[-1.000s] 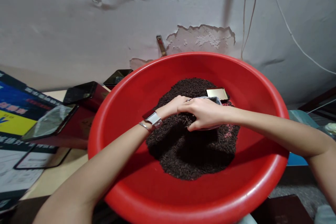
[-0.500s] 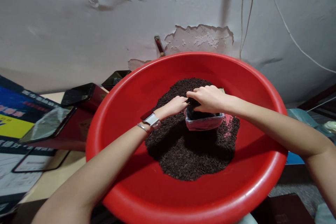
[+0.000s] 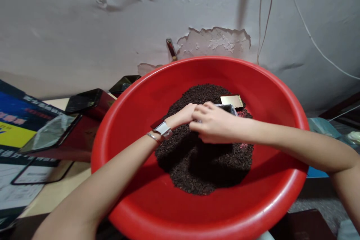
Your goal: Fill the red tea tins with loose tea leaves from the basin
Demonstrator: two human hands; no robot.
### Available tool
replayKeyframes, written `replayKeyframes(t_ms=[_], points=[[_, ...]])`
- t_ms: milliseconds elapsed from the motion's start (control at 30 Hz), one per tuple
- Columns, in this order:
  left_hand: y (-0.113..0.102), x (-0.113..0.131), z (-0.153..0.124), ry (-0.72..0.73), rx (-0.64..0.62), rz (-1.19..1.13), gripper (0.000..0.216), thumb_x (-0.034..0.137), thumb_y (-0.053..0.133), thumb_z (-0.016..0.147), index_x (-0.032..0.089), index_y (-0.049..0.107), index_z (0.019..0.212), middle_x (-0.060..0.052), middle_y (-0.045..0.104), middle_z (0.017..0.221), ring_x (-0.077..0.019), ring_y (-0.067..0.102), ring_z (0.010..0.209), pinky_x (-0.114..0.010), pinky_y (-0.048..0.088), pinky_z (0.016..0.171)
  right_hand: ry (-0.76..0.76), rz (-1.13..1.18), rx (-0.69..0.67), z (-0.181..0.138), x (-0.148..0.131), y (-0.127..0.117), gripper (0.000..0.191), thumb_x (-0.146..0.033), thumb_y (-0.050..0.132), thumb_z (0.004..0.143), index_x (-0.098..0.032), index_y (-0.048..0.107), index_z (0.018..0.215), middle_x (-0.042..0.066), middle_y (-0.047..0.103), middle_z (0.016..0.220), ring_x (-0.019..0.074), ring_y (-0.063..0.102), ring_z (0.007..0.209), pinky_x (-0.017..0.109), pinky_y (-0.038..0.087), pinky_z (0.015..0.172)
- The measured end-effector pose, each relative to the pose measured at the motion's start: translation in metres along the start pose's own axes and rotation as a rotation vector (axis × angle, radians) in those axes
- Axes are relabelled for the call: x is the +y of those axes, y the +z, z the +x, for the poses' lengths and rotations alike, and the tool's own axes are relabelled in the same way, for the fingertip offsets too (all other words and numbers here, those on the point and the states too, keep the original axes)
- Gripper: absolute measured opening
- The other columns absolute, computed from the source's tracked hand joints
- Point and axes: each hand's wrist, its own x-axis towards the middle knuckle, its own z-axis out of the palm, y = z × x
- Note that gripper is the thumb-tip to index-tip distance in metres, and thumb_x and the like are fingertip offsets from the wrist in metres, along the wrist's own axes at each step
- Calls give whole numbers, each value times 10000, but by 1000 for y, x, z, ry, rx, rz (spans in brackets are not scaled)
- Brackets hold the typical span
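A heap of dark dried leaf, like loose tea (image 3: 197, 178), lies in a big red plastic basin (image 3: 157, 210). In the heap is a small box lined with clear plastic (image 3: 229, 108), mostly covered by my right hand (image 3: 215, 123). My left hand (image 3: 184, 114), with a white-cased watch above it, is at the box's left side, its fingers closed round the edge and partly hidden by my right hand. The right hand's fingers are bent and smeared by motion, so what they hold is unclear. Behind the box, a gold-coloured flat lid (image 3: 232, 101) rests on the leaf.
Left of the basin stand several dark red tins (image 3: 75, 135), one with a plastic liner sticking out. A printed blue and yellow box (image 3: 17, 127) is farther left. The peeling wall (image 3: 213, 41) is just behind the basin, with cords (image 3: 267, 18) hanging down it.
My right hand has moved toward me and slightly left, from above the box to its near side. The gold-coloured lid has come into view. My left hand has barely moved.
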Motion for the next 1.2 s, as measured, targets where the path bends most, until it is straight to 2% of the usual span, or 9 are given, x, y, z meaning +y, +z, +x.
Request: replayKeyframes(t_ms=[100,167,267,333,500,633,733,933,1200], points=[[-5,6,-5,-51,-39,0,536,508,330,939,133,700,841,-69,703,775,-202,581,710,-288,413,687,-308,169,-121,-5,-29,32,438,-274,552,872,-148,524,1291,174,516,1279,302,460,1156,420,377,931],[-9,11,-8,-65,-46,5,557,536,322,934,132,705,959,-68,725,872,-207,611,759,-274,411,693,-400,275,-285,-10,-44,63,675,-331,634,833,-198,373,1441,186,335,1475,344,361,1305,446,376,978],[-11,13,-9,-66,-47,11,565,535,317,936,130,701,1024,-79,734,938,-215,629,800,-267,409,700,-267,417,-621,-16,-53,105,919,-412,691,781,-243,176,1523,190,84,1584,406,134,1433,584,300,1045],[-11,13,-8,-67,-49,14,569,535,318,936,126,706,1010,-91,735,945,-220,636,807,-267,409,701,-142,507,-720,-18,-52,120,1025,-469,701,754,-216,88,1535,215,75,1581,404,126,1439,623,276,1052],[-10,12,-7,-75,-44,16,576,547,316,927,130,712,964,-92,734,926,-222,638,793,-266,416,703,-103,454,-702,-12,-46,114,984,-493,722,724,-207,211,1515,240,282,1502,436,374,1324,550,413,971],[-9,10,-6,-71,-46,4,590,559,303,925,133,710,963,-91,727,904,-226,636,804,-273,426,739,-114,405,-779,-4,-45,101,1046,-526,754,684,-64,259,1481,263,530,1300,365,560,1172,405,482,902],[-7,7,-5,-67,-39,-19,588,573,312,919,144,713,916,-74,720,841,-225,632,802,-273,431,756,-114,376,-837,-2,-43,98,962,-554,735,695,4,387,1397,244,631,1159,333,616,1101,371,498,871],[-8,8,-6,-59,-46,-29,586,563,303,918,151,716,965,-68,726,896,-228,632,822,-284,439,788,-17,439,-979,-3,-40,104,722,-561,682,736,-35,596,1223,195,658,1150,305,652,1042,355,528,815],[-8,10,-7,-64,-56,-4,586,538,300,927,136,697,1081,-92,718,1060,-253,646,938,-287,438,832,51,591,-883,-12,-45,107,923,-551,676,747,-6,382,1431,279,487,1367,351,513,1251,419,487,957]])
